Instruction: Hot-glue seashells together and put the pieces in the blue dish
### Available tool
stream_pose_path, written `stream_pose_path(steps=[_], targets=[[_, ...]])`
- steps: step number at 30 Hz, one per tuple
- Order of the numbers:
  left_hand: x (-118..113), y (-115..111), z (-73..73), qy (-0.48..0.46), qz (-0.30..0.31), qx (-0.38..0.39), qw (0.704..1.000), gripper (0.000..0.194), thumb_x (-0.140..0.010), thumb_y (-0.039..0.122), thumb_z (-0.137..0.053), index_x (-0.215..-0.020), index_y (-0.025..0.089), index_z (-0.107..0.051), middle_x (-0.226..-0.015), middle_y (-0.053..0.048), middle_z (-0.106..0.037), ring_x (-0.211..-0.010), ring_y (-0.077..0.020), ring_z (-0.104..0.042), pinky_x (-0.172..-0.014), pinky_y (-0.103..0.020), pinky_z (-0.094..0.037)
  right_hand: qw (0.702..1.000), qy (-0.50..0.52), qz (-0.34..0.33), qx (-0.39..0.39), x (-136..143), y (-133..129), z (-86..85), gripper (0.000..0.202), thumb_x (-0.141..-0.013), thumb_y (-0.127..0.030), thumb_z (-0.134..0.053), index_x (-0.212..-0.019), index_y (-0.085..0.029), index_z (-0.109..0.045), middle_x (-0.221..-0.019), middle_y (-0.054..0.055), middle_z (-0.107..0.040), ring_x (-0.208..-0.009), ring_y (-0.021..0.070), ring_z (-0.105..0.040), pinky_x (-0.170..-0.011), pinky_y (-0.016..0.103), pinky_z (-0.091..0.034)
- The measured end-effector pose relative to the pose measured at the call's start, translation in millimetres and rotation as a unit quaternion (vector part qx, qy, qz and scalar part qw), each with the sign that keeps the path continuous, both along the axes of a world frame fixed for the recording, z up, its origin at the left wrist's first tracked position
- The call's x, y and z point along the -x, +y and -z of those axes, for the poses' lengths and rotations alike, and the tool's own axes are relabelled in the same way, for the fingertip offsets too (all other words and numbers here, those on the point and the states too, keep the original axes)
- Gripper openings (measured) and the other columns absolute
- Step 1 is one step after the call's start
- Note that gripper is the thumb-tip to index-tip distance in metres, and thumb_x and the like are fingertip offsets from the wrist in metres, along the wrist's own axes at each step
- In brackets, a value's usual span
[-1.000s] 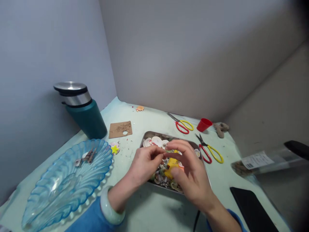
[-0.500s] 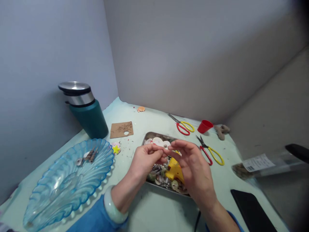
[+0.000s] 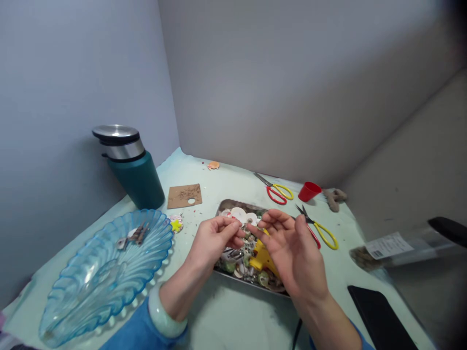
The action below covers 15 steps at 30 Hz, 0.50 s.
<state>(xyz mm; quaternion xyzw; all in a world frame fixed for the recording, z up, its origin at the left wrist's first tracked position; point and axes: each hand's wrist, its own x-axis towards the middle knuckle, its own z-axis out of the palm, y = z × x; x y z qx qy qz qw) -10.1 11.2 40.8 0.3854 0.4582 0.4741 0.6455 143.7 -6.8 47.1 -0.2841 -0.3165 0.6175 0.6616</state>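
Note:
My left hand (image 3: 215, 238) is over the left side of a metal tray (image 3: 251, 284), thumb and forefinger pressed together. Whatever is in that pinch is too small to make out. Just to its right, my right hand (image 3: 297, 253) is open, palm turned up and fingers spread, with nothing visible in it. A small gap separates the two hands. The tray holds a jumble of small shells and beads, some white discs (image 3: 239, 215) and a yellow plastic tool (image 3: 263, 257), partly hidden behind my right hand.
Left: a blue scalloped glass dish (image 3: 105, 277) with small brown pieces, and a teal bottle (image 3: 136, 180). Behind: a cardboard piece (image 3: 184, 195), scissors (image 3: 279, 192) and a red cup (image 3: 309, 191). Right: more scissors (image 3: 326, 236), a plastic bag (image 3: 394, 250) and a black flat object (image 3: 379, 316).
My hands have moved apart; their fingertips were touching before. The left shifted slightly left, still pinched, while the right opened further and turned its palm up.

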Motion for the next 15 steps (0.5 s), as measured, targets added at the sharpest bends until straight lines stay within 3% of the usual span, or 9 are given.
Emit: stream_pose_path(steps=[7,15], targets=[[-0.2,-1.1,-0.7,-0.021,0.037,-0.015,0.999,0.031,-0.078,0.038,-0.068,-0.088,0.009,-0.071,-0.075,-0.007,-0.072,-0.058,-0.0103,-0.062,-0.060,-0.023,-0.049,0.999,-0.026,0.019,-0.019,0.2,-1.6,-0.8,0.036,-0.089,-0.052,-0.053,-0.091,-0.020,-0.070,-0.091,0.006,-0.062,-0.087,0.0196,-0.060,-0.095,0.046,-0.051],[0.5,-1.8,0.8,-0.050,0.058,-0.002,0.997,0.035,-0.075,0.034,-0.070,-0.100,0.009,-0.070,-0.084,-0.010,-0.074,-0.064,-0.0132,-0.065,-0.067,-0.027,-0.051,0.993,-0.083,0.047,-0.063,-2.3,-3.5,-0.5,0.035,-0.092,-0.051,-0.050,-0.091,-0.022,-0.070,-0.090,0.005,-0.065,-0.089,0.0191,-0.062,-0.090,0.039,-0.052]])
